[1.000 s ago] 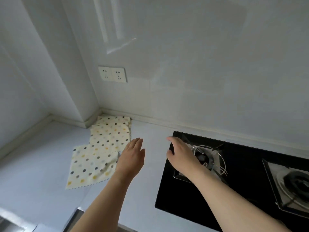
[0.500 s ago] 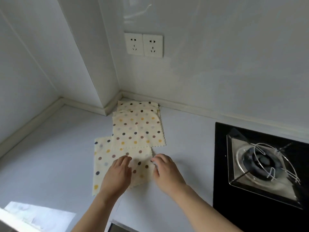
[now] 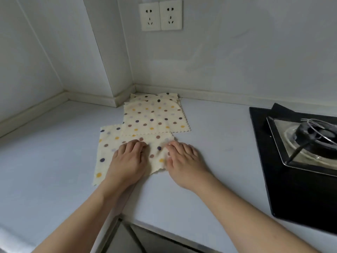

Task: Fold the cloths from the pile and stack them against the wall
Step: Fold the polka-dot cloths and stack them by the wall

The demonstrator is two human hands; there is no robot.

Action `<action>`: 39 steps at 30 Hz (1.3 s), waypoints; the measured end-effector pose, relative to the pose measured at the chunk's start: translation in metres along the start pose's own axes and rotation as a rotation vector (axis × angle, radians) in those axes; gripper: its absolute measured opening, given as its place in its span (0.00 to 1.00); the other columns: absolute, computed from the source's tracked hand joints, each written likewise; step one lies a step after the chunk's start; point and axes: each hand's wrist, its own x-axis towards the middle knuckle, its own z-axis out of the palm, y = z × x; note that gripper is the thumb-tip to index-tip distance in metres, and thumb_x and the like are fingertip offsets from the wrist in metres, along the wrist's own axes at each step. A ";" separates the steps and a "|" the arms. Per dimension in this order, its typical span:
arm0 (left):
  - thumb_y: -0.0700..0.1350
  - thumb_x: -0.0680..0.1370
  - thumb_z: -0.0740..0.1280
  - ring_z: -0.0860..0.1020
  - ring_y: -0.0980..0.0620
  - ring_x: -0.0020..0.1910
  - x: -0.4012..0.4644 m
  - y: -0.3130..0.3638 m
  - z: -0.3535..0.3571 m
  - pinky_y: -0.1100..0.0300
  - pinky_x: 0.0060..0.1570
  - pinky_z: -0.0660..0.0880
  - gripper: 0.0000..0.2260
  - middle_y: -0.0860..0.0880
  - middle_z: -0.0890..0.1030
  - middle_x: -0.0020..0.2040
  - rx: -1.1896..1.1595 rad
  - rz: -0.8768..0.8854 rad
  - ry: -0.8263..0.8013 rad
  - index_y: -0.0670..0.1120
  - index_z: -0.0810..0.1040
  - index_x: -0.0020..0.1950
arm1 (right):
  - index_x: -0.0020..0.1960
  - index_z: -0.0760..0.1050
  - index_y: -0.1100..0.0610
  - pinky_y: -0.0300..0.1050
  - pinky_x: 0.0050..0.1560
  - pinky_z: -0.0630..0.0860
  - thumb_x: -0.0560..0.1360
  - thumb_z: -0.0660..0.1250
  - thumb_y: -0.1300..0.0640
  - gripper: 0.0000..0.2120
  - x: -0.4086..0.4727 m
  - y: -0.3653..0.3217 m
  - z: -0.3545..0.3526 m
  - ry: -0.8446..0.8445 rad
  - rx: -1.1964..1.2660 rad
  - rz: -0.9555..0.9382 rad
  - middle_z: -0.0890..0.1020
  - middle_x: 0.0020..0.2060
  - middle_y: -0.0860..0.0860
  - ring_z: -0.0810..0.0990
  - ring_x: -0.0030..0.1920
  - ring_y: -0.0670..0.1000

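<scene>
Two hands are pressing flat, fingers relaxed, on a polka-dot cloth lying on the pale countertop: left hand, right hand. Beyond, more polka-dot cloths are lying against the wall, below twin sockets; a black gas hob is sitting right.

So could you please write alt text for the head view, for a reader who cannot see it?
Both hands, left hand and right hand, press on the nearest polka-dot cloth on a pale countertop. More dotted cloths overlap toward the wall corner; a black gas hob sits right, a double socket above.
</scene>
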 end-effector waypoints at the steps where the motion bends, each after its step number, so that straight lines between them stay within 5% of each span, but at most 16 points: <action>1: 0.53 0.81 0.49 0.64 0.48 0.70 -0.004 0.000 0.000 0.53 0.69 0.60 0.19 0.54 0.66 0.72 0.001 -0.003 -0.015 0.54 0.66 0.71 | 0.73 0.64 0.53 0.52 0.73 0.56 0.77 0.41 0.48 0.28 -0.006 -0.001 -0.003 -0.052 -0.004 0.017 0.66 0.72 0.48 0.65 0.71 0.51; 4: 0.54 0.82 0.49 0.58 0.49 0.74 -0.027 0.006 -0.007 0.52 0.72 0.55 0.21 0.54 0.61 0.76 -0.008 0.019 -0.078 0.55 0.60 0.75 | 0.78 0.49 0.50 0.52 0.76 0.42 0.82 0.43 0.51 0.25 -0.033 -0.006 -0.017 -0.206 0.000 0.084 0.51 0.78 0.45 0.48 0.77 0.49; 8: 0.61 0.81 0.50 0.47 0.49 0.78 -0.079 0.015 -0.023 0.49 0.75 0.44 0.26 0.51 0.49 0.80 -0.028 0.078 -0.188 0.56 0.52 0.78 | 0.80 0.42 0.50 0.54 0.76 0.38 0.83 0.40 0.50 0.26 -0.082 -0.020 -0.033 -0.335 0.012 0.150 0.42 0.79 0.45 0.40 0.78 0.49; 11: 0.66 0.78 0.52 0.43 0.49 0.78 -0.113 0.008 -0.033 0.48 0.74 0.38 0.30 0.51 0.45 0.80 0.002 0.079 -0.160 0.57 0.51 0.77 | 0.79 0.46 0.50 0.52 0.77 0.41 0.82 0.43 0.50 0.26 -0.114 -0.030 -0.039 -0.284 0.014 0.177 0.46 0.79 0.46 0.44 0.78 0.50; 15: 0.54 0.79 0.56 0.65 0.46 0.68 -0.134 -0.009 -0.045 0.55 0.66 0.63 0.19 0.48 0.65 0.70 -0.060 0.124 -0.020 0.48 0.66 0.68 | 0.76 0.59 0.49 0.48 0.75 0.52 0.81 0.51 0.48 0.23 -0.139 -0.042 -0.044 -0.133 0.028 0.127 0.60 0.76 0.46 0.57 0.75 0.48; 20: 0.44 0.80 0.57 0.72 0.46 0.57 -0.125 -0.023 -0.062 0.54 0.48 0.74 0.10 0.49 0.70 0.62 0.080 0.162 -0.001 0.48 0.68 0.61 | 0.65 0.70 0.51 0.47 0.67 0.62 0.82 0.55 0.53 0.14 -0.129 -0.049 -0.048 -0.104 0.054 0.164 0.69 0.66 0.48 0.66 0.67 0.52; 26: 0.36 0.77 0.54 0.74 0.48 0.50 -0.103 -0.034 -0.065 0.56 0.43 0.74 0.14 0.48 0.72 0.54 0.289 0.191 -0.033 0.46 0.76 0.55 | 0.56 0.70 0.53 0.43 0.56 0.64 0.78 0.56 0.65 0.11 -0.111 -0.044 -0.040 -0.018 -0.110 0.029 0.72 0.57 0.49 0.69 0.58 0.53; 30: 0.39 0.77 0.57 0.74 0.47 0.50 -0.091 -0.032 -0.071 0.57 0.41 0.68 0.10 0.49 0.73 0.54 0.419 0.201 -0.008 0.46 0.76 0.52 | 0.49 0.66 0.52 0.45 0.47 0.67 0.82 0.53 0.60 0.06 -0.091 -0.045 -0.056 0.027 0.165 0.167 0.73 0.50 0.48 0.71 0.48 0.51; 35: 0.46 0.77 0.59 0.73 0.44 0.43 -0.062 -0.021 -0.123 0.55 0.38 0.67 0.07 0.46 0.74 0.46 0.038 -0.047 0.245 0.43 0.69 0.44 | 0.48 0.72 0.56 0.46 0.41 0.76 0.81 0.55 0.58 0.08 -0.047 -0.056 -0.106 0.152 0.529 0.301 0.79 0.44 0.54 0.82 0.37 0.53; 37: 0.45 0.77 0.58 0.71 0.43 0.41 -0.051 -0.013 -0.152 0.54 0.37 0.64 0.07 0.45 0.74 0.41 -0.169 -0.119 0.345 0.42 0.69 0.43 | 0.46 0.71 0.55 0.40 0.31 0.74 0.81 0.55 0.59 0.08 -0.032 -0.063 -0.132 0.191 0.658 0.332 0.79 0.39 0.55 0.78 0.26 0.45; 39: 0.45 0.76 0.57 0.73 0.41 0.40 -0.045 -0.002 -0.183 0.54 0.35 0.66 0.07 0.45 0.75 0.38 -0.300 -0.120 0.405 0.43 0.69 0.41 | 0.46 0.72 0.55 0.39 0.30 0.73 0.81 0.55 0.59 0.08 -0.020 -0.066 -0.159 0.245 0.687 0.326 0.79 0.39 0.55 0.77 0.26 0.46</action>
